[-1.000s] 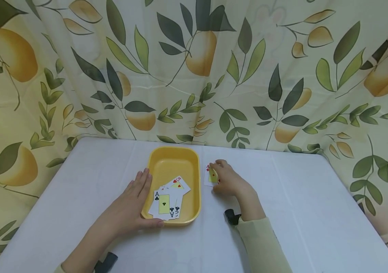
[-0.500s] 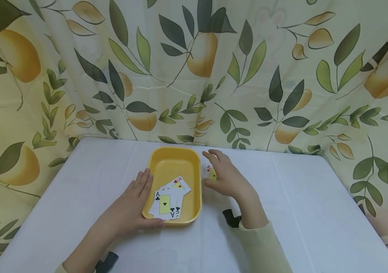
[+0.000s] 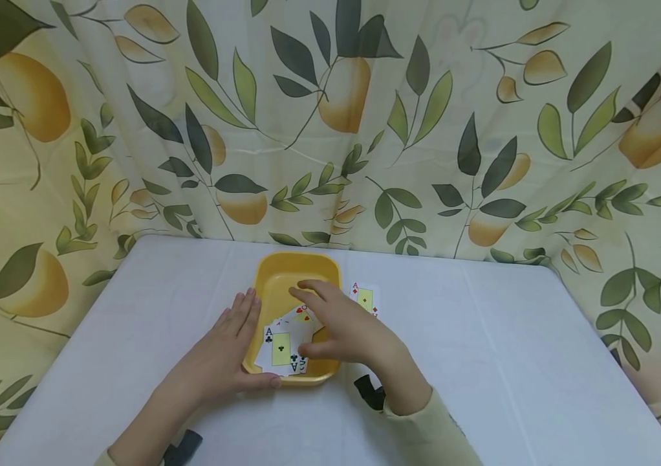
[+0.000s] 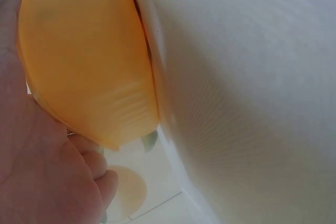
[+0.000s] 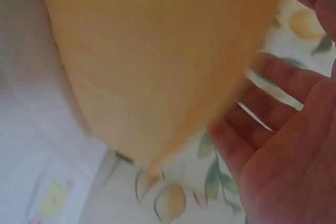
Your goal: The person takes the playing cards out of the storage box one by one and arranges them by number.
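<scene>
A yellow plastic tray point(image 3: 276, 275) stands on the white table with several playing cards in it. On top lies an ace of clubs point(image 3: 281, 349), and a heart card point(image 3: 301, 315) shows partly behind it. My left hand point(image 3: 216, 359) rests along the tray's left side, fingers straight, thumb at the near edge. Over the tray's right side is my right hand point(image 3: 345, 327), its fingers spread and holding nothing; it covers part of the cards. An ace of diamonds point(image 3: 365, 298) lies face up on the table just right of the tray, also visible in the right wrist view.
White cloth covers the table point(image 3: 511, 356). A curtain point(image 3: 412, 162) printed with fruit and leaves hangs right behind its far edge. Black straps or mounts sit at both wrists.
My right hand has lifted off the ace of diamonds and moved left over the tray. The ace of diamonds stays on the table. My left hand has kept its place on the tray.
</scene>
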